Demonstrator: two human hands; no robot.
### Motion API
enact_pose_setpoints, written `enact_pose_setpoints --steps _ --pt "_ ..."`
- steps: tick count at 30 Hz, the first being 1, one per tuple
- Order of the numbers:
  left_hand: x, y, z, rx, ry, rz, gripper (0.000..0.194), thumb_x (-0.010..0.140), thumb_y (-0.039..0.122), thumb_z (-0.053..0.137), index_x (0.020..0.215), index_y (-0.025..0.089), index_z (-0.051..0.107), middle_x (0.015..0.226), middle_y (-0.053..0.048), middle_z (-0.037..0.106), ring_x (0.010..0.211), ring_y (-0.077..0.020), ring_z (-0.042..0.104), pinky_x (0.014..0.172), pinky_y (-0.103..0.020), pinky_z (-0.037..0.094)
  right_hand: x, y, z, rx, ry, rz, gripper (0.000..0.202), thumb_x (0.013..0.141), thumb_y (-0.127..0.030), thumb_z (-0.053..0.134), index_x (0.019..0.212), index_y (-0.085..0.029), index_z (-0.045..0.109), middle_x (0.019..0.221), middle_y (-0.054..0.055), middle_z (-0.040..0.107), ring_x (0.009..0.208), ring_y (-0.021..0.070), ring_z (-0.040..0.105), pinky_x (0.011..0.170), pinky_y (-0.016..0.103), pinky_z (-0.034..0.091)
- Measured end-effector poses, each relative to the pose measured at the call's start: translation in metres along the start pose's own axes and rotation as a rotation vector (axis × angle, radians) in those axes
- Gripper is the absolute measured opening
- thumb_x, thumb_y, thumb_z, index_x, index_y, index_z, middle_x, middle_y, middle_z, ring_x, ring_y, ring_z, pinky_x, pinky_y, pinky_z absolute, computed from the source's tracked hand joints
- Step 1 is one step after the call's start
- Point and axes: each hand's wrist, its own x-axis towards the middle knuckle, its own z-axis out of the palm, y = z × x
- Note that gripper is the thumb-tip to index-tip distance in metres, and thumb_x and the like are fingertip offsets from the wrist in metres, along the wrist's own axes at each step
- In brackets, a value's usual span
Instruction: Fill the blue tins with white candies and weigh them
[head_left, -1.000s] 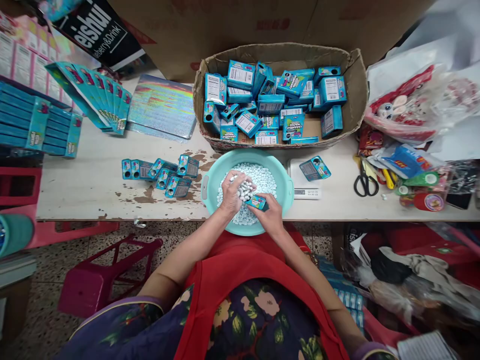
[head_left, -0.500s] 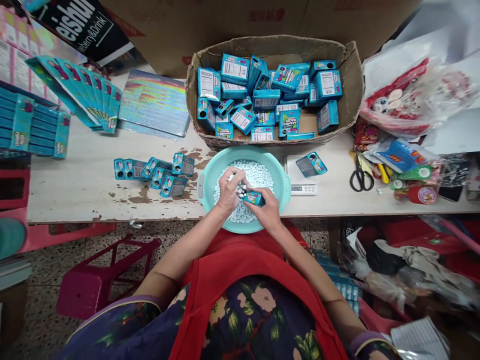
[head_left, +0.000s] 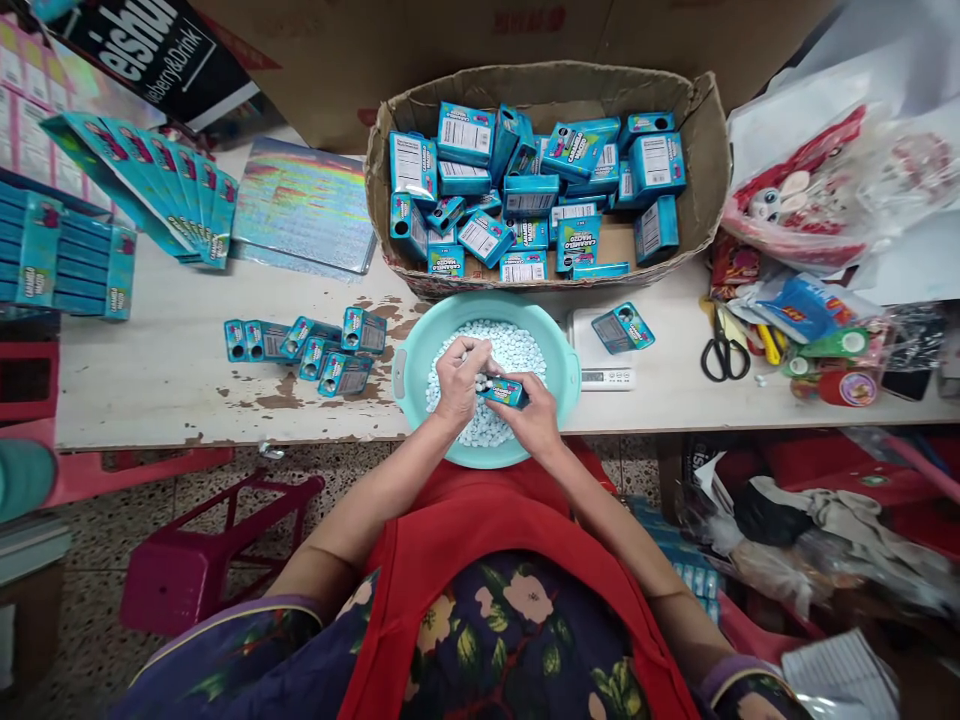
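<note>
My right hand (head_left: 535, 412) is closed around a small blue candy box (head_left: 505, 391), tilted over a turquoise basin (head_left: 411, 330). Pale candies (head_left: 517, 342) fill the bottom of that basin. At the box's left end, my left hand (head_left: 459, 382) is curled around several of the same candies, and a few show between its fingers and the box opening. On a white kitchen scale (head_left: 609, 379), right of the basin, lies another blue box (head_left: 623, 328). A small group of blue boxes (head_left: 345, 374) with round holes in their ends lies left of the basin.
Behind the basin stands a cardboard carton (head_left: 718, 190) holding many blue boxes. Scissors (head_left: 724, 358) and wrapped sweets (head_left: 847, 388) lie at the right. Shiny sheets (head_left: 304, 205) and flat blue packaging (head_left: 161, 190) are at the left. A magenta stool (head_left: 176, 575) stands below the table.
Fewer candies show between my left hand and the box opening, and the left fingers sit closer to it. The right hand keeps its hold on the box almost unmoved.
</note>
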Motion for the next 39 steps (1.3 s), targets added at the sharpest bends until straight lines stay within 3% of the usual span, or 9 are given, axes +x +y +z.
enact_pose_setpoints --steps 10,15,20,23,25,29,32,36,39 --pt "-0.003 -0.002 0.000 -0.011 -0.006 -0.006 0.026 0.080 0.041 0.062 0.070 0.019 0.052 0.057 0.004 0.053 0.049 -0.0094 0.055 0.051 -0.022 0.043 -0.001 0.006 0.004 0.023 0.014 0.037 0.032 0.071 -0.036 0.076 0.099 -0.024 0.065 0.094 0.003 0.066 0.091 0.0213 0.064 0.084 0.036 0.051" --pt "0.017 -0.004 -0.023 0.160 0.073 0.016 0.027 0.085 0.045 0.050 0.076 0.020 0.048 0.061 0.004 0.052 0.048 -0.0087 0.054 0.047 -0.021 0.041 -0.007 0.013 -0.010 0.103 0.035 -0.023 0.035 0.071 -0.037 0.078 0.101 -0.025 0.066 0.100 0.004 0.067 0.098 0.0215 0.064 0.090 0.038 0.050" --pt "0.031 -0.034 -0.053 0.879 -0.134 0.077 0.027 0.091 0.039 0.037 0.081 0.021 0.055 0.083 -0.006 0.064 0.085 -0.0203 0.064 0.076 -0.036 0.052 -0.005 0.018 -0.020 0.131 0.075 -0.032 0.033 0.071 -0.038 0.078 0.099 -0.025 0.066 0.103 0.005 0.066 0.102 0.0223 0.063 0.094 0.041 0.049" --pt "0.025 -0.060 -0.047 0.991 -0.270 0.111 0.018 0.085 0.031 0.050 0.092 0.021 0.063 0.114 -0.009 0.064 0.117 -0.0274 0.052 0.102 -0.045 0.039 0.001 0.024 -0.025 0.149 0.126 -0.026 0.038 0.069 -0.040 0.079 0.101 -0.024 0.065 0.103 0.005 0.065 0.103 0.0219 0.062 0.095 0.040 0.049" --pt "0.016 -0.076 -0.035 1.040 -0.370 0.131 0.027 0.081 0.032 0.057 0.105 0.022 0.064 0.130 -0.009 0.057 0.130 -0.0291 0.042 0.111 -0.047 0.027 0.004 0.030 -0.027 0.154 0.197 -0.013 0.040 0.069 -0.040 0.079 0.102 -0.023 0.064 0.104 0.005 0.064 0.102 0.0213 0.062 0.095 0.039 0.049" --pt "-0.007 -0.095 -0.015 1.314 -0.752 0.269 0.050 0.083 0.048 0.055 0.125 0.020 0.057 0.137 -0.015 0.048 0.129 -0.0347 0.037 0.107 -0.053 0.027 0.006 0.042 -0.028 0.119 0.308 0.022 0.040 0.072 -0.038 0.076 0.106 -0.021 0.061 0.105 0.005 0.063 0.099 0.0203 0.062 0.093 0.038 0.050" --pt "-0.016 -0.091 -0.024 1.407 -0.975 0.329 0.045 0.088 0.050 0.046 0.118 0.021 0.060 0.124 -0.016 0.055 0.117 -0.0330 0.046 0.099 -0.050 0.035 0.006 0.045 -0.025 0.104 0.323 -0.027 0.039 0.074 -0.035 0.075 0.106 -0.020 0.060 0.105 0.006 0.062 0.101 0.0200 0.061 0.094 0.038 0.049" --pt "-0.010 -0.073 -0.057 1.239 -0.981 0.152 0.028 0.074 0.047 0.063 0.088 0.023 0.066 0.099 -0.011 0.064 0.101 -0.0292 0.055 0.091 -0.043 0.041 0.003 0.040 -0.026 0.131 0.319 -0.026 0.039 0.074 -0.035 0.076 0.106 -0.020 0.060 0.105 0.005 0.061 0.100 0.0197 0.061 0.092 0.037 0.049" --pt "0.006 -0.064 -0.073 1.175 -0.807 0.068 0.021 0.071 0.042 0.065 0.074 0.022 0.062 0.079 -0.006 0.063 0.082 -0.0244 0.060 0.079 -0.037 0.046 0.002 0.032 -0.027 0.122 0.318 0.001 0.041 0.073 -0.038 0.076 0.106 -0.021 0.060 0.106 0.006 0.062 0.100 0.0202 0.061 0.092 0.037 0.050"
